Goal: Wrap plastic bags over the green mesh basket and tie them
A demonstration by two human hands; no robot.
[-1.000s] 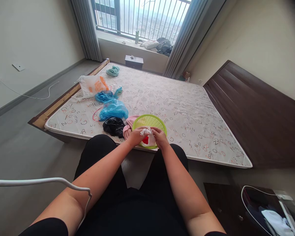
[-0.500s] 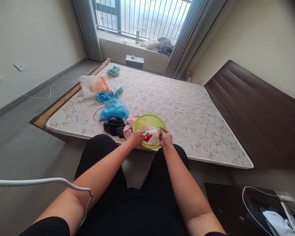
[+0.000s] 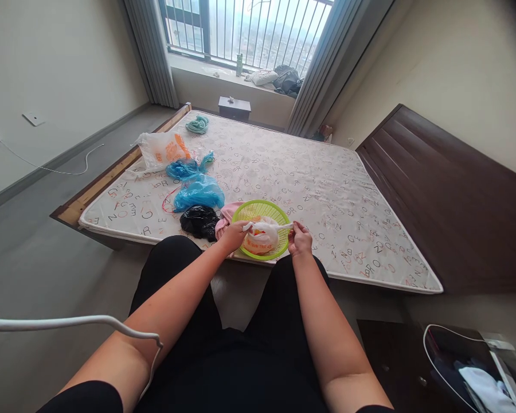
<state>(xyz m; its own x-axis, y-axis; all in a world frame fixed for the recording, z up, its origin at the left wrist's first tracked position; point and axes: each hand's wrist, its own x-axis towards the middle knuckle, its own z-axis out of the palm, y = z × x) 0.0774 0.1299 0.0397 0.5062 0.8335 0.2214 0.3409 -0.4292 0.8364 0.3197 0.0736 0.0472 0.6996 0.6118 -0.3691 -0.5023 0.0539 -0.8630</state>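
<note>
A white plastic bag (image 3: 261, 237) with red and orange print sits in a lime green basket (image 3: 262, 210) at the near edge of the mattress (image 3: 327, 189). My left hand (image 3: 232, 234) is closed on the bag's left handle. My right hand (image 3: 300, 238) is closed on its right handle, and the two handles are stretched apart over the basket. A pink cloth (image 3: 224, 220) lies against the basket's left side.
A black bag (image 3: 199, 221), two blue bags (image 3: 198, 192), a white and orange bag (image 3: 163, 149) and a teal bundle (image 3: 198, 124) lie along the mattress's left side. A dark headboard (image 3: 447, 195) stands at right, a nightstand (image 3: 417, 361) at lower right. A white cable (image 3: 69, 321) crosses my left arm.
My hands have moved apart, pulling the bag's handles out to either side. The bag has spread wider in the basket.
</note>
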